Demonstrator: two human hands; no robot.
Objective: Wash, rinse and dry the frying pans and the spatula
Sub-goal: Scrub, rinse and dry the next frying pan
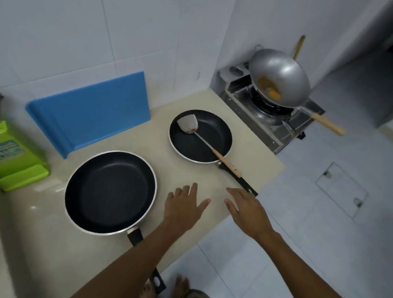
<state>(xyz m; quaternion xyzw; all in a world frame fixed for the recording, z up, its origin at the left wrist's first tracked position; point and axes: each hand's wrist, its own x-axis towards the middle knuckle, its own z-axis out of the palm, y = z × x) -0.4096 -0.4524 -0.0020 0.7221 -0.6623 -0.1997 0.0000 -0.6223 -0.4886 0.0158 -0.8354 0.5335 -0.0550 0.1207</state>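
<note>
A large black frying pan (109,191) sits on the beige counter (39,248), its handle partly hidden under my left forearm. Farther right lies a smaller black frying pan (207,128) with a metal spatula (188,125) resting inside, its wooden handle sticking out over the rim. My left hand (184,207) hovers flat with straight fingers between the two pans. My right hand (245,208) reaches with straight fingers to the end of the small pan's black handle (240,181), holding nothing.
A blue cutting board (89,112) leans on the tiled wall. A green knife holder (1,151) stands at the left. A gas stove (266,110) at the back right carries a steel wok (279,77) with food. A dark basin edge shows at the bottom left.
</note>
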